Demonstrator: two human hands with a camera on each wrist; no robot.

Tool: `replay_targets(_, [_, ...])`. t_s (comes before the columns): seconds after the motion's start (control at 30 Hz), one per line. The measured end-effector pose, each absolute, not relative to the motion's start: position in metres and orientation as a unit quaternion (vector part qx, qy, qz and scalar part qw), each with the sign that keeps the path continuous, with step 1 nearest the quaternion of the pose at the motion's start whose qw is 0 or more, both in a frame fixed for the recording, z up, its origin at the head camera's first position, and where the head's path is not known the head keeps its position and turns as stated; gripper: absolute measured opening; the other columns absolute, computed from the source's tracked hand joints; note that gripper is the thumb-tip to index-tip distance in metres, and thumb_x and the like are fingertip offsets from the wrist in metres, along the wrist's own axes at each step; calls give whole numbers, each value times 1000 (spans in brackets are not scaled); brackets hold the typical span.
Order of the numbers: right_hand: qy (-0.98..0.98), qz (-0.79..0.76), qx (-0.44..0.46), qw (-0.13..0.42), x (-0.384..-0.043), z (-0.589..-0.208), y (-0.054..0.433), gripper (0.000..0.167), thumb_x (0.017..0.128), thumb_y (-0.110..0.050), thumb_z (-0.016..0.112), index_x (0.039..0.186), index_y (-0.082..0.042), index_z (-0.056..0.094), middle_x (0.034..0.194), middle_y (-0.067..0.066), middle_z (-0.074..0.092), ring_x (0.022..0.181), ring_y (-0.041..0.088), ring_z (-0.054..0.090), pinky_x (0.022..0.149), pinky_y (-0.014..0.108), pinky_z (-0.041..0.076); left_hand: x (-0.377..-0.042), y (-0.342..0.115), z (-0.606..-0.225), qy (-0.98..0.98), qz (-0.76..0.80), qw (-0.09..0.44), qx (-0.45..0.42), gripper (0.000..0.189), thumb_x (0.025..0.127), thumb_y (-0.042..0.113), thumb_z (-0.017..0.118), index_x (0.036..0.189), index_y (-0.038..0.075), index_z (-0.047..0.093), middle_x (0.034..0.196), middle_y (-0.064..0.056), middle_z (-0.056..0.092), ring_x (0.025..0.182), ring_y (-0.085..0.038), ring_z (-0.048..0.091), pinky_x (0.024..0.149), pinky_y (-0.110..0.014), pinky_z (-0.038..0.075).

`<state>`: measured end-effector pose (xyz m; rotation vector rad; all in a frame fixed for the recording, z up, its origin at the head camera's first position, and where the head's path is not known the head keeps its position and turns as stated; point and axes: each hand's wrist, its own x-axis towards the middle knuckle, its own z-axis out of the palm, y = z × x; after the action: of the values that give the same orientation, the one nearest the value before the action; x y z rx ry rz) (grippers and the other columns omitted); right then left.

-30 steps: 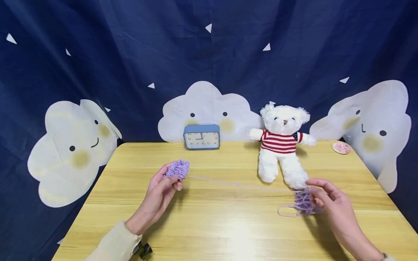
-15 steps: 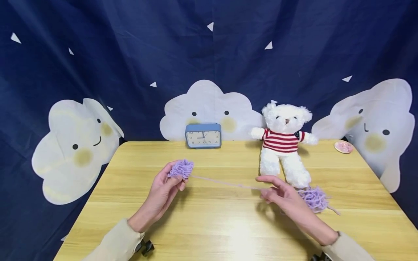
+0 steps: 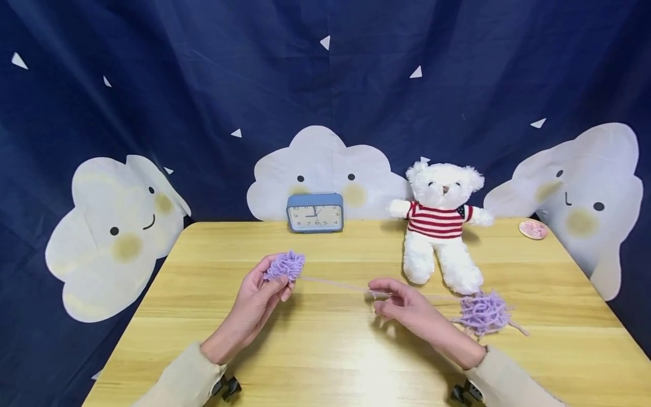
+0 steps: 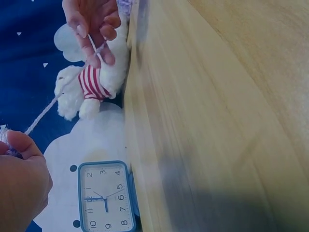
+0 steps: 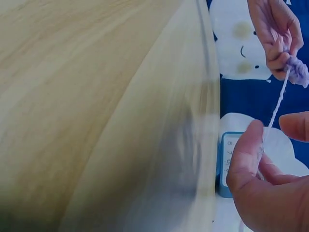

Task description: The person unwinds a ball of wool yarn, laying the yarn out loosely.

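Observation:
My left hand (image 3: 264, 302) grips a purple wound bundle of yarn (image 3: 286, 265) above the table, left of the middle. A thin lilac yarn strand (image 3: 328, 281) runs taut from it to my right hand (image 3: 409, 311). The right fingers curl loosely round the strand, with one finger (image 5: 295, 126) raised off it. A small knot or tuft shows at the fingertips. Beyond the right hand the strand continues to a loose purple yarn pile (image 3: 485, 314), which lies on the table right of the right wrist. In the right wrist view the left fingers wrap the bundle (image 5: 297, 72).
A white teddy bear (image 3: 435, 232) in a red-striped sweater sits behind the yarn pile. The blue clock (image 3: 315, 213) stands at the wooden table's (image 3: 325, 350) back edge. A pink round disc (image 3: 533, 229) lies at the back right. A navy curtain (image 3: 203, 85) hangs behind.
My right hand has left the yarn pile and moved left along the strand toward the left hand. The pile now rests on the table. The left hand has barely moved.

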<state>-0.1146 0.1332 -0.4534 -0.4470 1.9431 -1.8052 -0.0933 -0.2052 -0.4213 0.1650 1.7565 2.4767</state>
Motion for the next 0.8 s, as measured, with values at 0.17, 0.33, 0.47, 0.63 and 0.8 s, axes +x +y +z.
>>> replay_targets(0.17, [713, -648, -159, 216, -112, -454, 137, 35, 107, -11, 68, 129, 15, 61, 103, 20, 70, 87, 22, 68, 77, 31, 63, -94, -207, -422, 579, 813, 49, 44, 45, 106, -8, 56, 150, -9, 44, 123, -15, 61, 90, -15, 63, 70, -18, 55])
replay_targets(0.33, [724, -645, -165, 183, -105, -448, 149, 27, 109, -13, 67, 118, 13, 66, 93, 14, 68, 80, 18, 65, 71, 29, 61, -95, -208, -423, 578, 814, 43, 25, 46, 106, -9, 56, 151, -9, 44, 124, -15, 62, 88, -15, 64, 70, -19, 56])
replay_targets(0.47, [730, -651, -153, 141, -100, -441, 161, 23, 109, -10, 66, 117, 12, 68, 93, 11, 70, 80, 18, 66, 72, 28, 61, -95, -209, -425, 583, 812, 34, 20, 45, 105, -9, 57, 149, -9, 45, 123, -15, 63, 88, -15, 64, 71, -20, 57])
replay_targets(0.63, [734, -652, -163, 94, -95, -432, 176, 13, 109, -5, 64, 112, 5, 72, 88, 5, 69, 77, 16, 65, 68, 28, 60, -96, -210, -428, 582, 812, 19, 16, 39, 106, -7, 60, 143, -7, 49, 121, -13, 64, 89, -16, 64, 70, -21, 57])
replay_targets(0.8, [735, -658, -143, 78, -92, -424, 188, 13, 111, -6, 62, 107, -3, 74, 86, 1, 66, 74, 17, 64, 67, 29, 58, -95, -211, -429, 578, 815, 23, 12, 34, 107, -6, 61, 139, -3, 52, 121, -10, 66, 91, -16, 67, 74, -23, 60])
